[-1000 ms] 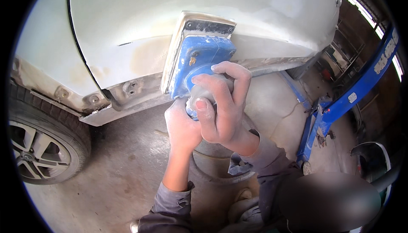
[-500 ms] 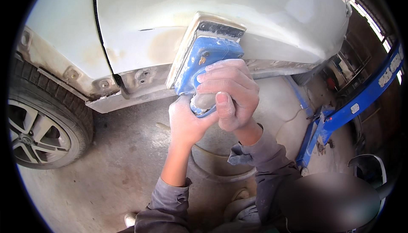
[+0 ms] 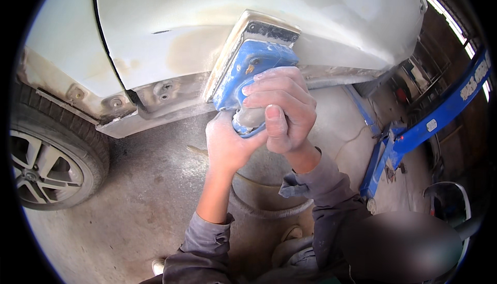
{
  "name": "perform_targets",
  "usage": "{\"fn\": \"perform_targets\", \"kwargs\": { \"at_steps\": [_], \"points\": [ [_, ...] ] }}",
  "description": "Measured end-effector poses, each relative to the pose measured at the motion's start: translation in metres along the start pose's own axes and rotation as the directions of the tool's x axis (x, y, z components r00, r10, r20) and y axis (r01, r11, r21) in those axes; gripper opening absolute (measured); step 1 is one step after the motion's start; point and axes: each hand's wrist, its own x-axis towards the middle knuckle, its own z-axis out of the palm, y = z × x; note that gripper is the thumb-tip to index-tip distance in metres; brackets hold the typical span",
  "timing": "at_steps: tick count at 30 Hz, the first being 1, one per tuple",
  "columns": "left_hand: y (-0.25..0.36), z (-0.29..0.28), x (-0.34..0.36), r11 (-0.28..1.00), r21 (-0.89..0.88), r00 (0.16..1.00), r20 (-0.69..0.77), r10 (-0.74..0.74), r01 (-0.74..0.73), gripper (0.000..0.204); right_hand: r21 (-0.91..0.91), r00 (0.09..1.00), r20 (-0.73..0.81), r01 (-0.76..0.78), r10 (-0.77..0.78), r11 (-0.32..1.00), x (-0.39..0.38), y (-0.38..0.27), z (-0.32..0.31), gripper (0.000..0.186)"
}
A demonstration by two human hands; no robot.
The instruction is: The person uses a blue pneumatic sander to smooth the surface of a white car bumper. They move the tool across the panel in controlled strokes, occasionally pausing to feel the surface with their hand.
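A blue power sander (image 3: 261, 56) with a long rectangular pad lies tilted against the lower part of the pale car door (image 3: 155, 4). Around its rear end my left hand (image 3: 228, 141) is closed, the wrist coming up from below. My right hand (image 3: 287, 105) wraps over the grip from the right, its fingers curled and thumb pointing up. White dust coats both hands. Beside the sander the door has a tan patch (image 3: 189, 51) and a short dark mark (image 3: 161, 32). The pad's working face is hidden against the panel.
A tyre and alloy wheel (image 3: 49, 167) stand at the left. Below the door runs a bare, dusty sill (image 3: 171, 109). A ribbed hose (image 3: 269, 213) curves over the concrete floor behind my forearms. A blue steel arm (image 3: 440, 123) slants up at the right.
Relative to the car, the sander and both hands have shifted slightly right along the door. The door gap sits farther left in view. A haze of dust shows at the pad's left edge.
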Motion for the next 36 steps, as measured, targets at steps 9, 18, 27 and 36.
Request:
{"fn": "perform_targets", "kwargs": {
  "at_steps": [9, 18, 27, 36],
  "points": [
    [-0.015, -0.002, -0.006, 1.000, 0.026, 1.000, -0.013, -0.001, 0.001, 0.057, -0.031, 1.000, -0.001, -0.003, 0.003, 1.000, -0.012, -0.002, 0.006, 0.015],
    [-0.079, 0.008, -0.021, 0.988, 0.131, 0.990, -0.105, 0.095, -0.081, 0.048, -0.089, 0.992, 0.048, -0.108, 0.113, 0.990, -0.051, -0.010, 0.023, 0.015],
    [-0.057, 0.009, -0.020, 0.863, -0.372, 0.939, -0.174, 0.297, -0.342, 0.035, 0.154, 0.999, -0.039, -0.025, 0.031, 0.988, -0.015, -0.015, 0.031, 0.004],
    [-0.095, 0.007, -0.035, 0.827, -0.411, 0.923, -0.192, 0.332, -0.383, 0.038, 0.201, 0.999, 0.047, 0.009, -0.018, 0.979, -0.055, -0.015, 0.055, 0.006]
  ]
}}
